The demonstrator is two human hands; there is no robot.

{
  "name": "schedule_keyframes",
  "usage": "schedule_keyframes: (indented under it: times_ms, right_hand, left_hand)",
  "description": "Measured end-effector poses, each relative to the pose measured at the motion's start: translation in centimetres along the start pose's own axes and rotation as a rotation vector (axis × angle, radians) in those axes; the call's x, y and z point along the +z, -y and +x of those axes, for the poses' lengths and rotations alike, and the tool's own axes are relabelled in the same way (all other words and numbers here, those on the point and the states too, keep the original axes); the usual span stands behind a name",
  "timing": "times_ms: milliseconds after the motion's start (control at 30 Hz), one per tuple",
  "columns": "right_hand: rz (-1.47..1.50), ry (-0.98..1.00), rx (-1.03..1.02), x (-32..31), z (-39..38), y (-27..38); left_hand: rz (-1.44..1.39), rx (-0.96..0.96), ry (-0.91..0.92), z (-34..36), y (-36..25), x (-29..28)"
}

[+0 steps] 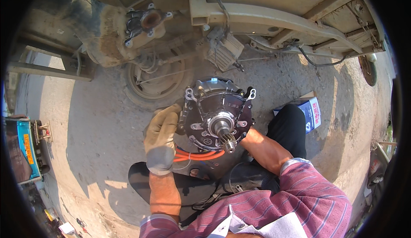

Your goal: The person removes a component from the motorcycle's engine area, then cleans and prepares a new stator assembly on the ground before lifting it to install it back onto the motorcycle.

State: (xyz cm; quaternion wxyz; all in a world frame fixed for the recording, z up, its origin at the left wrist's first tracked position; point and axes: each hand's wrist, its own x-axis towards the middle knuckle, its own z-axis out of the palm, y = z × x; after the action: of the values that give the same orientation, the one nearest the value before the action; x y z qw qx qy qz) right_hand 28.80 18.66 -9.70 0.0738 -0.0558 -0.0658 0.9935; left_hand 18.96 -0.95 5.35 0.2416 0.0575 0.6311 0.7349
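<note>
An electric motor (214,109) with a dark round housing faces up toward me in the middle, over my lap. From its centre a bright splined shaft (224,131) sticks out, and metal lugs stand around its rim. My left hand (163,133), in a dusty work glove, is closed on the motor's left edge. My bare right hand (249,136) reaches to the motor's lower right side; its fingers are hidden by the housing. Thick orange cables (199,156) hang just below the motor.
Ahead are a vehicle's underside frame (274,15), an axle housing (98,45) with an open flange (147,22), a wheel (158,75) and a finned metal box (224,50). A blue-white carton (306,114) is by my right knee; a blue vehicle (28,150) stands left.
</note>
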Motion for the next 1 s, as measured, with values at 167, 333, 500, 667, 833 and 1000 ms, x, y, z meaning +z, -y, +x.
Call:
schedule_keyframes:
  times_ms: [167, 333, 500, 667, 833, 1000]
  right_hand:
    - [-0.015, 0.004, -0.003, 0.1, 0.3, 0.1]
    - [-0.038, -0.003, -0.011, 0.2, 0.4, 0.6]
    - [-0.057, -0.003, -0.027, 0.5, 0.3, 1.4]
    - [-0.085, 0.021, -0.070, 1.5, 1.3, 2.4]
    - [-0.117, 0.074, -0.157, 3.0, 3.0, 3.6]
    - [-0.155, 0.114, -0.258, 5.0, 4.1, 4.4]
  left_hand:
    - [0.007, -0.025, 0.008, 0.3, 0.2, -0.2]
    - [-0.076, 0.017, 0.040, 0.6, 0.5, 0.0]
    - [-0.032, 0.031, 0.067, 0.7, -0.7, -0.5]
    - [0.264, -0.022, -0.005, -0.4, -3.2, -1.7]
    - [0.553, 0.184, 0.267, -2.7, -5.6, -1.9]
    - [0.793, 0.579, 0.352, -3.8, -3.9, 2.3]
